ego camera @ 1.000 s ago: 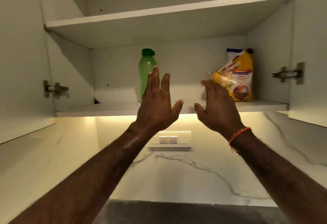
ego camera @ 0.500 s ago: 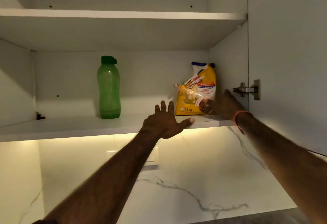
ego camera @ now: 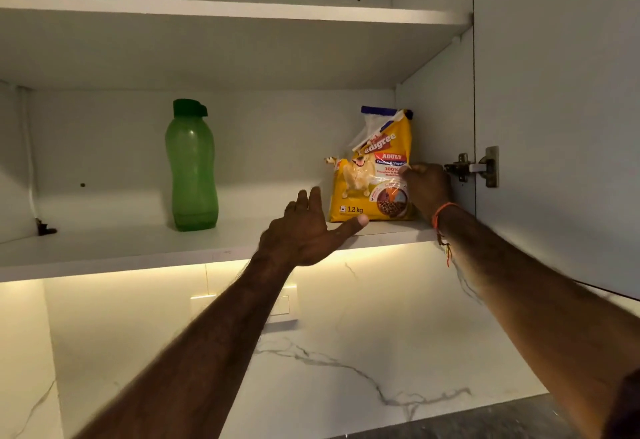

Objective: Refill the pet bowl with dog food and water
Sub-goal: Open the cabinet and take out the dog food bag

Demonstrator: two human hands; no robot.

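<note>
A yellow dog food bag (ego camera: 370,175) stands upright at the right end of the lower cabinet shelf (ego camera: 138,248). My right hand (ego camera: 426,189) grips the bag's right edge, fingers curled onto its front. My left hand (ego camera: 308,230) reaches up to the shelf just left of the bag's base, fingers straight, thumb stretched toward the bag's bottom corner without holding it. A green plastic water bottle (ego camera: 191,166) with a dark green cap stands upright further left on the same shelf. No pet bowl is in view.
The upper shelf (ego camera: 225,12) spans the cabinet above. The open cabinet door (ego camera: 561,109) hangs on a metal hinge (ego camera: 474,168) just right of my right hand. A lit marble backsplash (ego camera: 346,352) with a wall switch plate (ego camera: 280,303) lies below the shelf.
My right hand moved from beside the bag onto its right edge and took hold of it. My left hand rose closer to the bag's base. The view moved in on the shelf.
</note>
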